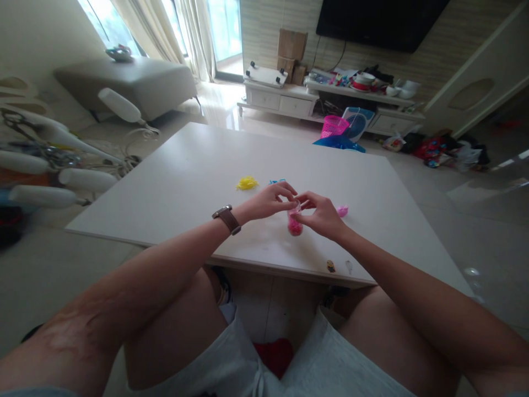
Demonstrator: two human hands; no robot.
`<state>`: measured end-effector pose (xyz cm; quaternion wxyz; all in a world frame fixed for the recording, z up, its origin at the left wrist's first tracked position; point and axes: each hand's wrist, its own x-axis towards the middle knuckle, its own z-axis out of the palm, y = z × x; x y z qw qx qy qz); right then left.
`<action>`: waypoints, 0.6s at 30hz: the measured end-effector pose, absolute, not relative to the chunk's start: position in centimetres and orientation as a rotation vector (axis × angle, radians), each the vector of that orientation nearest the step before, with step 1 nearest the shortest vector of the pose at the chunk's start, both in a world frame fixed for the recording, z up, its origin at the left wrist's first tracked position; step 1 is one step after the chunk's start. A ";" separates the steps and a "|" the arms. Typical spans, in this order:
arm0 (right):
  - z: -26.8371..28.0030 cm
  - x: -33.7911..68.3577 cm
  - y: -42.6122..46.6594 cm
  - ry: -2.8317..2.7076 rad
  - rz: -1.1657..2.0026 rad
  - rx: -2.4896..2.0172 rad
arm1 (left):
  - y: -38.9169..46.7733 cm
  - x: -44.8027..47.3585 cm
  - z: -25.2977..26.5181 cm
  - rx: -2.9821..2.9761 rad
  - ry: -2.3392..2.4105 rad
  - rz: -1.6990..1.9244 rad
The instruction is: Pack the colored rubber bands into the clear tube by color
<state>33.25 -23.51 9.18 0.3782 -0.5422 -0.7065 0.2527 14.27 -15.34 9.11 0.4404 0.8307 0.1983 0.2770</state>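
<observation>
Over the near part of the table, a small clear bottle with pink-red contents stands between both hands. My right hand is closed around its upper side, thumb across the front. From the left, my left hand reaches the bottle's mouth with bent fingers and thumb at the rim. Whether something small is pinched there is hidden. Just behind my left hand lies a blue bundle, partly covered. A yellow bundle of thin strips lies farther left, and a pink bundle sits right of my right hand.
The white table has its near edge above my knees. Near that edge lie a small yellow-and-dark figure and a pale, clear little piece. Past the far edge are a pink basket and a blue object.
</observation>
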 end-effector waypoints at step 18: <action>8.7 33.5 -22.5 -1.764 0.622 -1.295 | -13.9 14.0 7.2 1.989 0.518 0.543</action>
